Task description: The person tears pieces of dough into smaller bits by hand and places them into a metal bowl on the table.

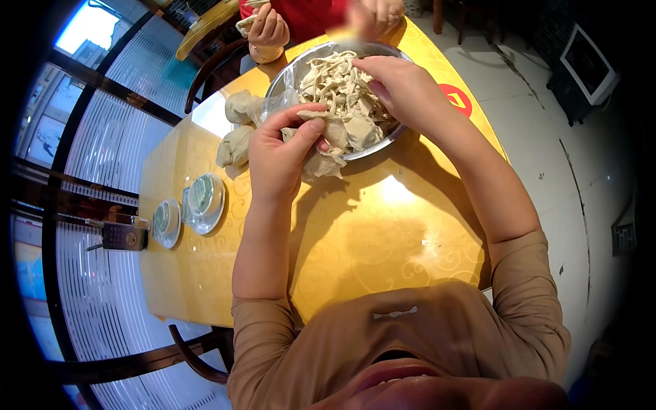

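Note:
Pale, dough-like strips and torn pieces [348, 92] fill a large metal bowl [381, 147] on the yellow table. At the bowl's near left rim, my left hand [283, 147] grips a flat pale piece [331, 130] between thumb and fingers, and a ragged flap hangs below it. Over the bowl's right side is my right hand [393, 82], its thumb and index fingertip close together by the strips; whether it holds one is too small to tell. Clear plastic [277, 104] lies beside my left hand at the bowl's left edge.
Two pale rounded lumps [236, 147] sit left of the bowl on the table [369, 239]. Wrapped dishes [205, 195] and a dark box [125, 236] are at the left edge. Across the table, a person in red [307, 20] has both hands near the bowl; one holds pale pieces.

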### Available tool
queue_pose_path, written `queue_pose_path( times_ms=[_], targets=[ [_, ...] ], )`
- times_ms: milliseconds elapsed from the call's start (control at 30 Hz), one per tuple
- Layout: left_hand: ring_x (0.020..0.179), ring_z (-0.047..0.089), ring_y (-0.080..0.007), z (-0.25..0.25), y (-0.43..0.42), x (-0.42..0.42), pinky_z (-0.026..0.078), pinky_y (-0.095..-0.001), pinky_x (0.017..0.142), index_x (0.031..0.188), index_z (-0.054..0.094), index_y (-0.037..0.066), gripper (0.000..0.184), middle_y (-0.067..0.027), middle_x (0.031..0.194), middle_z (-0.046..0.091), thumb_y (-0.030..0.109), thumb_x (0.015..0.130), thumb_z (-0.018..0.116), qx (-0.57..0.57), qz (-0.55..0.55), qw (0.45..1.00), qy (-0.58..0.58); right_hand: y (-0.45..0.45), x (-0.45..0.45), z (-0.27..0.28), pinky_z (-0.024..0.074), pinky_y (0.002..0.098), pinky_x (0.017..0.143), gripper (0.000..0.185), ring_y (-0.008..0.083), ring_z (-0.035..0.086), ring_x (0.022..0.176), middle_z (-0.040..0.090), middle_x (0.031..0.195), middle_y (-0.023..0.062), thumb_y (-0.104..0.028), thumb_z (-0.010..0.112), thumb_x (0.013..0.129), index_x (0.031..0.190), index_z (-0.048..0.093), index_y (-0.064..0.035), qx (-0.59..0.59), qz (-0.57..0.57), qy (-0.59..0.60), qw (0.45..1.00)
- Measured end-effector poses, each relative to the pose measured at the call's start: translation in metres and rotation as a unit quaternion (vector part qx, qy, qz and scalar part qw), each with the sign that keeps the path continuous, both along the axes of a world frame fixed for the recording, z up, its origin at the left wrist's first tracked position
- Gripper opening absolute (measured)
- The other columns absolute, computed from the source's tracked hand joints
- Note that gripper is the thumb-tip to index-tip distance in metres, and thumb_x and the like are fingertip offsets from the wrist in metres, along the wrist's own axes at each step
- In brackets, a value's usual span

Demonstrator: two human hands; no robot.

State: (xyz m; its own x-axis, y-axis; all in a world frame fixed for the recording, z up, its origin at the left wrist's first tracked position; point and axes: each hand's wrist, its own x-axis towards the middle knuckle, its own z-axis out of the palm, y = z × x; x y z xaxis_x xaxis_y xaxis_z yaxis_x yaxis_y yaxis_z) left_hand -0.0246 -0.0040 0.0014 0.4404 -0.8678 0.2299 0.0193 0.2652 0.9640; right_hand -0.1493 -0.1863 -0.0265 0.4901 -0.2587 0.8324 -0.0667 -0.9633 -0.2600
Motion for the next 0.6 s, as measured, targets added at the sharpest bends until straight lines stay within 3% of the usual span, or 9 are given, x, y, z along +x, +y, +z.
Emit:
queue_pose_path(
  times_ms=[100, 133, 267, 367, 433, 533, 600],
  targets=[
    [0.068, 0.059, -0.0107, 0.0, -0.001, -0.001, 0.05, -0.0215, 0.062, 0.118, 0.057, -0.004, 0.037, -0.007, 0.081, 0.061, -0.001, 0.082, 0.064, 0.01, 0.02, 0.999, -0.029, 0.027, -0.013, 0.03, 0.049, 0.0252, 0.066, 0.02, 0.0127, 0.061, 0.073, 0.067, 0.086, 0.0059, -0.012, 0.066, 0.083, 0.103, 0.066, -0.0047, 0.258, 0.151, 0.1, 0.949],
    [0.068, 0.059, -0.0103, 0.001, -0.001, -0.003, 0.05, -0.0213, 0.062, 0.119, 0.056, -0.003, 0.039, -0.0067, 0.081, 0.062, -0.001, 0.081, 0.065, 0.014, 0.022, 0.999, -0.048, 0.032, -0.016, 0.035, 0.0468, 0.0224, 0.064, 0.02, 0.0073, 0.057, 0.071, 0.066, 0.083, 0.0041, -0.011, 0.066, 0.083, 0.102, 0.066, -0.0044, 0.278, 0.187, 0.133, 0.933],
    [0.065, 0.06, -0.0092, 0.009, 0.001, -0.01, 0.049, -0.021, 0.058, 0.12, 0.053, 0.001, 0.045, -0.0049, 0.079, 0.063, 0.0, 0.077, 0.068, 0.067, 0.049, 0.988, -0.128, 0.045, -0.019, 0.038, 0.0458, 0.0225, 0.061, 0.018, 0.0071, 0.056, 0.067, 0.064, 0.076, 0.0042, -0.008, 0.066, 0.08, 0.098, 0.067, -0.0034, 0.27, 0.226, 0.169, 0.921],
    [0.063, 0.06, -0.0089, 0.008, 0.001, -0.01, 0.049, -0.0207, 0.055, 0.113, 0.054, 0.003, 0.043, -0.003, 0.074, 0.062, 0.0, 0.074, 0.072, 0.089, 0.084, 0.972, -0.203, 0.041, -0.012, 0.029, 0.0488, 0.0308, 0.062, 0.018, 0.0206, 0.063, 0.065, 0.065, 0.074, 0.0105, -0.013, 0.065, 0.078, 0.093, 0.067, -0.0042, 0.19, 0.235, 0.158, 0.94],
    [0.065, 0.059, -0.009, 0.001, 0.0, -0.007, 0.049, -0.0209, 0.054, 0.113, 0.053, 0.004, 0.044, -0.0029, 0.077, 0.062, -0.002, 0.074, 0.071, 0.085, 0.085, 0.977, -0.176, 0.042, -0.013, 0.031, 0.0494, 0.035, 0.063, 0.017, 0.0271, 0.064, 0.068, 0.065, 0.075, 0.0127, -0.016, 0.066, 0.075, 0.088, 0.066, -0.0045, 0.212, 0.244, 0.164, 0.932],
    [0.063, 0.058, -0.0106, -0.005, -0.008, -0.001, 0.049, -0.0212, 0.054, 0.111, 0.054, 0.003, 0.037, -0.0044, 0.078, 0.059, -0.003, 0.076, 0.067, 0.064, 0.095, 0.979, -0.168, 0.04, -0.008, 0.029, 0.0496, 0.0372, 0.06, 0.016, 0.0297, 0.064, 0.066, 0.064, 0.07, 0.0125, -0.018, 0.066, 0.071, 0.078, 0.064, -0.0047, 0.159, 0.21, 0.102, 0.959],
    [0.06, 0.057, -0.0107, -0.008, -0.008, 0.002, 0.046, -0.0212, 0.053, 0.099, 0.059, 0.002, 0.021, -0.0037, 0.077, 0.059, 0.001, 0.08, 0.067, 0.051, 0.069, 0.983, -0.16, 0.042, -0.006, 0.027, 0.0496, 0.0377, 0.06, 0.016, 0.0303, 0.064, 0.066, 0.064, 0.07, 0.0126, -0.018, 0.066, 0.07, 0.075, 0.061, -0.0036, 0.155, 0.194, 0.08, 0.965]
  ],
)
